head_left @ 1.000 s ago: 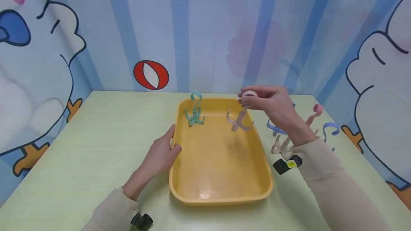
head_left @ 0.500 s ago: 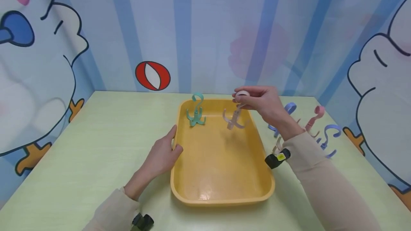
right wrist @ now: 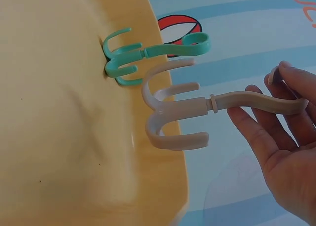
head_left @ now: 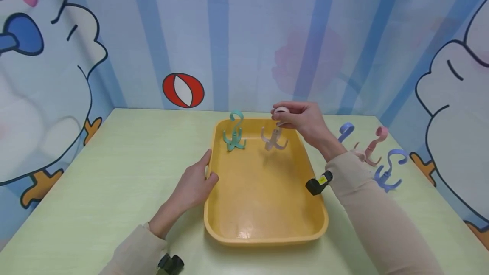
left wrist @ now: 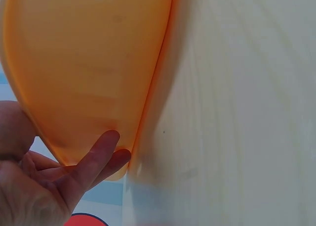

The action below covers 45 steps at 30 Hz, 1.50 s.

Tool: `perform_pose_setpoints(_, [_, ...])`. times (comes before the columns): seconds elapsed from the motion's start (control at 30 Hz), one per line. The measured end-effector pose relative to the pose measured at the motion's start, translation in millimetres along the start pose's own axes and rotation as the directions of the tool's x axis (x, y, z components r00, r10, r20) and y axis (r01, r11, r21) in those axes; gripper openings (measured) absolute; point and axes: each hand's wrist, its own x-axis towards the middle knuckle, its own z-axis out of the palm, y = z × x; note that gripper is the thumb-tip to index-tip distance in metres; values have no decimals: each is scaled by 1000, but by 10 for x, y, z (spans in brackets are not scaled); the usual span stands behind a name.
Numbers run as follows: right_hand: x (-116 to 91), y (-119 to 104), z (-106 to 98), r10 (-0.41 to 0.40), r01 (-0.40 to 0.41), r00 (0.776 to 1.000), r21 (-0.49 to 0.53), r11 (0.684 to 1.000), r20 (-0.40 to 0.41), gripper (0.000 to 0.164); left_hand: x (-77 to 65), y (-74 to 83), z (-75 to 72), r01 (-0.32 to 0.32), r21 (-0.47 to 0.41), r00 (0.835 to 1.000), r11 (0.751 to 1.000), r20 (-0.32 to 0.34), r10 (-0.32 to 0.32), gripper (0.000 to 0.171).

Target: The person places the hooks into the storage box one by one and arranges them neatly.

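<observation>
My right hand (head_left: 303,121) pinches the curled top of a pale pink multi-prong hanging hook (right wrist: 180,109). The hook hangs upright, prongs lowest, over the far right part of a yellow tray (head_left: 259,198). In the right wrist view its prongs appear apart from the tray floor. A green hanging hook (head_left: 234,142) of the same form stands upright in the tray's far left corner. On the tray's left side, my left hand (head_left: 192,185) grips the rim, thumb over the edge. Its fingers (left wrist: 96,159) lie against the outer wall in the left wrist view.
Right of the tray, on the pale table (head_left: 133,169), stand a pink hook (head_left: 376,141), a blue hook (head_left: 387,177) and another blue hook (head_left: 346,130) partly behind my right forearm. A printed backdrop (head_left: 252,46) rises behind the table.
My right hand has carried the pale pink hook leftward over the tray, nearer the green hook. My left hand keeps its grip on the rim. My sleeve now covers a pale hook seen earlier.
</observation>
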Motion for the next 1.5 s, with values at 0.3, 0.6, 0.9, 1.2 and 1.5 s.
perform_pose_setpoints(0.3, [122,106,45,18,-19,999,-28,999,-37,34,15,3,-1,-10,0,1000,1000,-5,10,77])
perform_pose_setpoints(0.6, [211,190,121,14,-19,997,-68,998,-76,32,25,6,-9,-12,2,1000,1000,-11,12,77])
perform_pose_setpoints(0.9, [277,270,156,35,-40,995,-46,998,-91,32,24,3,-9,-13,-2,1000,1000,-16,13,77])
perform_pose_setpoints(1.2, [342,349,179,55,-61,993,-59,996,-105,31,7,7,-10,-4,-18,1000,1000,-10,3,77])
perform_pose_setpoints(1.5, [378,445,199,74,-81,991,-63,995,-111,27,-4,3,9,13,-31,1000,999,0,-13,78])
